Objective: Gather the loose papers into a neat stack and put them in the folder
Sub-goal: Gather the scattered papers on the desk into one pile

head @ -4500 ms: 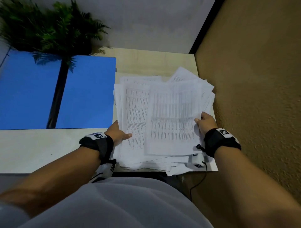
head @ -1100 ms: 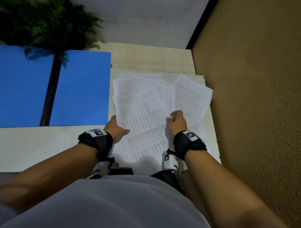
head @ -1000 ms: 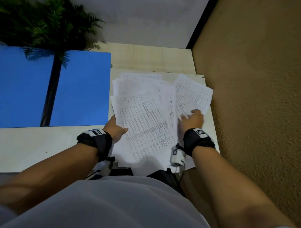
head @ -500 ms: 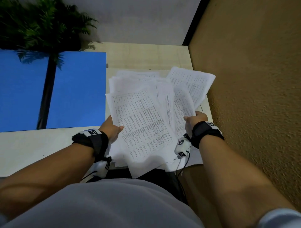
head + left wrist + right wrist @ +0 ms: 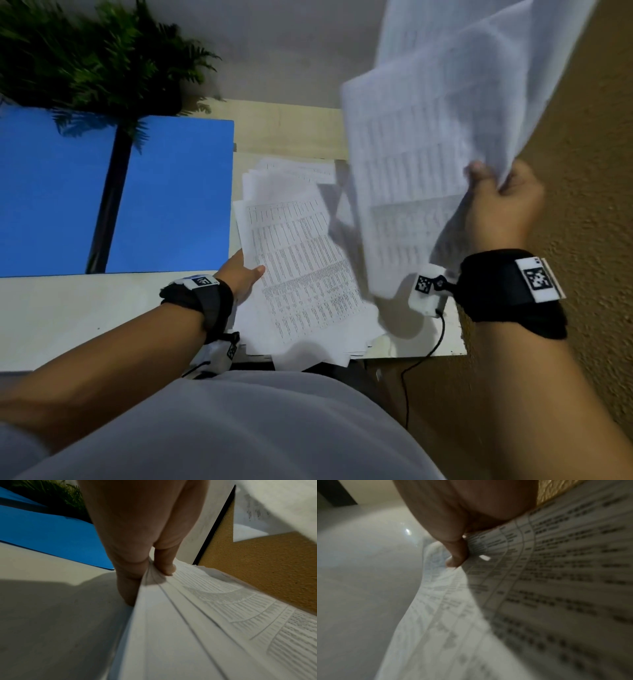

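Pale desk [image 5: 85, 308] against textured ochre wall [image 5: 582, 171], blue folder [image 5: 171, 192] lying open, left hand [image 5: 241, 274] pinching paper pile [image 5: 301, 267], right hand [image 5: 503, 202] gripping raised sheets [image 5: 411, 144].

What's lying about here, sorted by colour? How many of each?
White: 2, the lifted sheets in the right hand and the paper pile the left hand grips.
Blue: 1, the folder.
Green: 1, the plant.
Total: 4.

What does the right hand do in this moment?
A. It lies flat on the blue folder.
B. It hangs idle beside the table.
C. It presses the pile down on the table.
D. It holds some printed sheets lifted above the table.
D: the right hand pinches the lifted sheets, which hang in the air above the pile on the table.
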A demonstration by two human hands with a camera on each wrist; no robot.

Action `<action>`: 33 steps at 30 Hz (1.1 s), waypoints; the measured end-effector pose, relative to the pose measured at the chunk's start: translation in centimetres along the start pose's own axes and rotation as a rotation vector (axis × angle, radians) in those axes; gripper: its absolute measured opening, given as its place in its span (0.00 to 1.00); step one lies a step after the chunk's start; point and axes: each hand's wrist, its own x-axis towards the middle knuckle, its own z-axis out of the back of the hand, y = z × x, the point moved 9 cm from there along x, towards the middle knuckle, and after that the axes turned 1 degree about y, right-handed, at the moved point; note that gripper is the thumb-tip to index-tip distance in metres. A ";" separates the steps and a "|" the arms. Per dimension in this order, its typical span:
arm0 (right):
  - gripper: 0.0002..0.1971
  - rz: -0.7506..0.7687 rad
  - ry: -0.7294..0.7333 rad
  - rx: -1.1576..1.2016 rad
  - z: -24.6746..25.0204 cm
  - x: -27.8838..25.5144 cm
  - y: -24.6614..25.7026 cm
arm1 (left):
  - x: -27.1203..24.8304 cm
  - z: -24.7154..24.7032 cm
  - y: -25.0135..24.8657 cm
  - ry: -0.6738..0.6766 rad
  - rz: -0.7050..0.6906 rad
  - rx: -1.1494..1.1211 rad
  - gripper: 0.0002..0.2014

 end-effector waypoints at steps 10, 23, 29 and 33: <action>0.15 -0.229 0.710 -0.585 -12.8 -8.8 -11.5 | -0.5 1.1 0.4 -0.181 0.223 -0.022 0.25; 0.05 -0.420 0.423 -0.524 -11.2 -7.9 -15.9 | -0.8 -0.5 -1.2 -0.153 0.103 -0.341 0.31; 0.22 -0.536 0.477 -0.551 -13.0 -11.6 -17.7 | -0.9 -2.2 -2.2 -0.078 0.074 -0.211 0.42; 0.32 -0.478 0.465 -0.380 -13.1 -12.7 -18.1 | -1.3 -2.6 -4.1 -0.123 -0.005 -0.163 0.30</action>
